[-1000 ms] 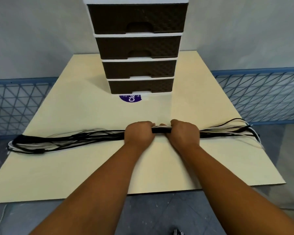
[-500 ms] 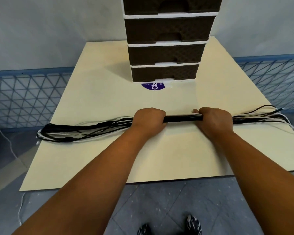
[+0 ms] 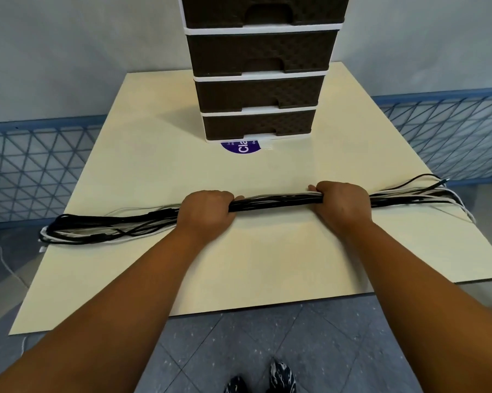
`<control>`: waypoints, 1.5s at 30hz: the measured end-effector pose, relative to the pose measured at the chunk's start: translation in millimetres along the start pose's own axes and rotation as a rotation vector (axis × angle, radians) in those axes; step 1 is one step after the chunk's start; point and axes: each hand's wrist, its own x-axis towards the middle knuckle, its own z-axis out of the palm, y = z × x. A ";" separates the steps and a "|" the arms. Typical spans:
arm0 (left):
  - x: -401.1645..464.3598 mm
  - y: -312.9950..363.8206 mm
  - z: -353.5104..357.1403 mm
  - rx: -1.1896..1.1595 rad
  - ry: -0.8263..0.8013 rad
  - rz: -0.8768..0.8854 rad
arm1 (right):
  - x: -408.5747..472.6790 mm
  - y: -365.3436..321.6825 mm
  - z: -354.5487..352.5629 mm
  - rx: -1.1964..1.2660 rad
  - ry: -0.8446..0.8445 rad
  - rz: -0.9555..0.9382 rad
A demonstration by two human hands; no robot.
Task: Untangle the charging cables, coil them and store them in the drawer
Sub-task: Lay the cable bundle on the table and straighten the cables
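Observation:
A long bundle of black and white charging cables (image 3: pixel 276 202) lies stretched left to right across the cream table (image 3: pixel 239 265). My left hand (image 3: pixel 203 212) grips the bundle left of its middle, knuckles up. My right hand (image 3: pixel 342 202) grips it further right, with a bare stretch of cable between the two hands. The left end (image 3: pixel 69 231) loops at the table's left edge, and the right end (image 3: pixel 426 194) fans out near the right edge. A brown drawer unit (image 3: pixel 259 80) with white frames stands at the back of the table, all visible drawers closed.
A purple round sticker (image 3: pixel 240 147) lies in front of the drawer unit. Blue mesh fencing (image 3: pixel 26 171) runs behind the table on both sides. Grey tiled floor and the person's shoes (image 3: pixel 260 377) show below the front edge. A thin white cord (image 3: pixel 1 256) hangs at the left.
My hands started almost touching at the bundle's middle and have slid apart along it. The view has shifted, so the drawer unit sits higher and further right.

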 end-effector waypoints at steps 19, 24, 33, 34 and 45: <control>2.3 0.0 3.1 -0.037 -0.009 -0.044 | 11.1 -37.8 -45.2 -0.178 -0.467 -0.308; 3.9 1.1 -0.1 -0.010 -0.060 -0.058 | 2.7 -120.4 -4.2 -0.060 -0.204 -0.392; 2.7 0.7 -2.5 0.064 -0.061 -0.069 | 7.0 -126.0 31.1 0.023 -0.002 -0.259; 2.1 -0.1 -3.2 0.068 -0.059 -0.062 | 7.8 -125.2 33.4 0.022 0.018 -0.267; -9.5 -28.7 -13.9 0.186 -0.115 0.046 | 7.4 -124.8 32.9 0.063 -0.014 -0.259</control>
